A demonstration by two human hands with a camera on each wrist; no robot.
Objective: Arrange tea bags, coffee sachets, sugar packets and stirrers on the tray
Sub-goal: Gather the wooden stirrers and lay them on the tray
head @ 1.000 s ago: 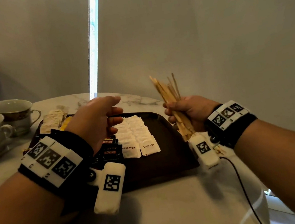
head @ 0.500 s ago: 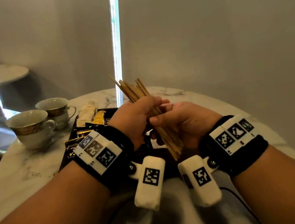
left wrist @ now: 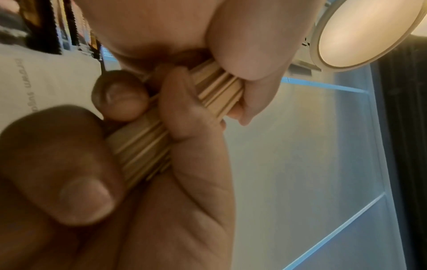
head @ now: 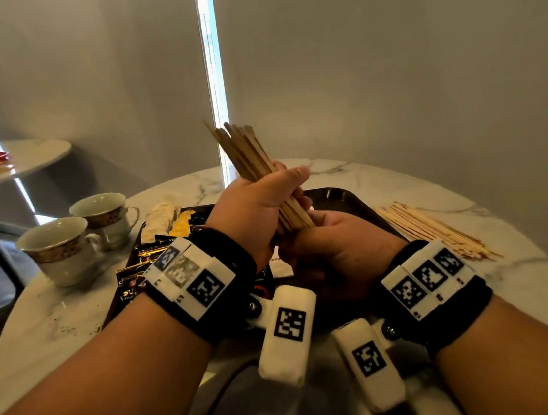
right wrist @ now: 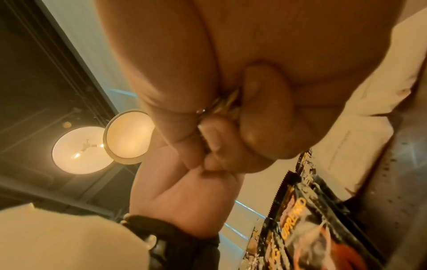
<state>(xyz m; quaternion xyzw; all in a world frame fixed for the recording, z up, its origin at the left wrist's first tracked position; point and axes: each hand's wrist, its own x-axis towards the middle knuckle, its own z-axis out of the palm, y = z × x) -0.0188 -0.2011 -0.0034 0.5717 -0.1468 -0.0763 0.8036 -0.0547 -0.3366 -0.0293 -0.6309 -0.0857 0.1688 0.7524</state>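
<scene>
While both hands work above the near edge of the tray (head: 362, 203), the right hand (head: 336, 251) has its fingers curled round the foot of a stirrer bundle (head: 254, 171), and the left hand (head: 260, 216) grips it higher up. Beneath them coffee sachets (head: 136, 276) and sugar packets (left wrist: 34, 82) already lie on the tray, with tea bags (head: 160, 218) at its far corner. Loose stirrers (head: 434, 229) still wait on the counter (head: 482, 285), so stirrers seem the only job left.
</scene>
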